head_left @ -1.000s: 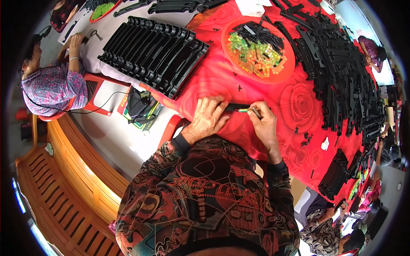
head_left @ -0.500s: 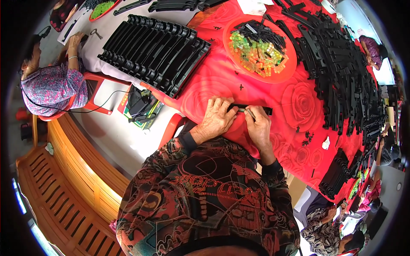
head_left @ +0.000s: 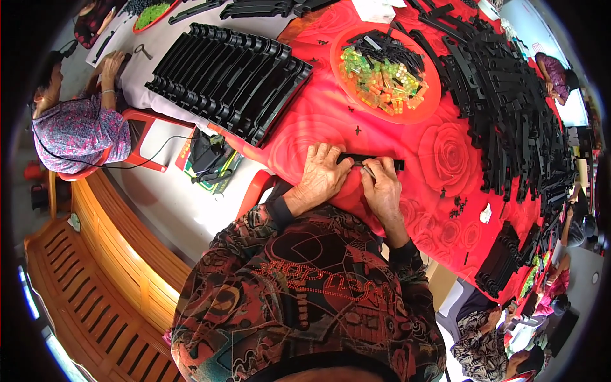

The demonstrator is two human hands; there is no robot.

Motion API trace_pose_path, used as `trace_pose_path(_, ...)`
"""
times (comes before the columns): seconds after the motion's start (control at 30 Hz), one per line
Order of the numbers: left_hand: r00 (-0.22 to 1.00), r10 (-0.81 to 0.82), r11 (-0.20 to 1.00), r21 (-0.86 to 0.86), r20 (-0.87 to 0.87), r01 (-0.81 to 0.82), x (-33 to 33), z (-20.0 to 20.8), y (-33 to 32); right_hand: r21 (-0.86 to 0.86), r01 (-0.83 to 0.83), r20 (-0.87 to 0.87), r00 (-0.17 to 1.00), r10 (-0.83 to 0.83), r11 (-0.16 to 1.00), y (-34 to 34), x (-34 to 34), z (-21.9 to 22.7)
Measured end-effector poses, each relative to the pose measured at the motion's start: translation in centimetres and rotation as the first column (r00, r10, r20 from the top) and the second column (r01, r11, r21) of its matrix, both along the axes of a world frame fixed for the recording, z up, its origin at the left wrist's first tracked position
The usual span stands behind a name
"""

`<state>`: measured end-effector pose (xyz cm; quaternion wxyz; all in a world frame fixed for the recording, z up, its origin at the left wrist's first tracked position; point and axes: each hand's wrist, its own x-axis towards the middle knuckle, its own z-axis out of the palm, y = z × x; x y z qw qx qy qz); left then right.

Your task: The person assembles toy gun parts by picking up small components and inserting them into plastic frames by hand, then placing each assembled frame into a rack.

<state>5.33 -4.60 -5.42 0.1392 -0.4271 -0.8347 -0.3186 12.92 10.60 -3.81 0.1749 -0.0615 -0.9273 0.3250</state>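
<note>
On the red rose-patterned tablecloth (head_left: 296, 143) in front of me lies a long black plastic strip (head_left: 399, 165). My left hand (head_left: 323, 172) grips its left end, thumb and fingers pressed on it. My right hand (head_left: 383, 186) is closed at the middle of the strip, pinching a thin rod-like tool (head_left: 368, 170) whose tip meets the strip. What that tip touches is hidden by my fingers. Beyond my hands stands a red-orange bowl (head_left: 344, 87) with small clear green, yellow and orange pieces (head_left: 382, 79) and thin black pieces (head_left: 382, 51).
Several black strips (head_left: 226, 79) sit in neat rows at left. A large heap of black strips (head_left: 509, 108) covers the right side. Small black cross-shaped bits (head_left: 457, 207) are scattered on the cloth. A seated person (head_left: 83, 134) works at far left, beside a wooden bench (head_left: 121, 254).
My right hand has shifted slightly, its fingers now reaching further over the strip and the tool lying lower. My left hand stays nearly in place.
</note>
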Motion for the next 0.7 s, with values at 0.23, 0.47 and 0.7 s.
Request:
trace_pose_path(0.23,0.998,-0.058,0.99,-0.125,0.015,0.059,-0.6,0.2,0.3,0.05,-0.036,0.088,0.996,0.031,0.998,0.3,0.1,0.8)
trace_pose_path(0.47,1.0,-0.005,0.999,-0.053,0.003,0.006,-0.7,2.4,-1.4,-0.142,0.016,-0.247,0.968,-0.051,0.99,2.1,0.8,5.4)
trace_pose_path(0.7,0.997,0.009,1.0,-0.001,0.07,-0.009,-1.1,-0.7,-2.6,-0.682,-0.018,-0.023,1.0,0.003,0.731,1.5,-0.3,3.4)
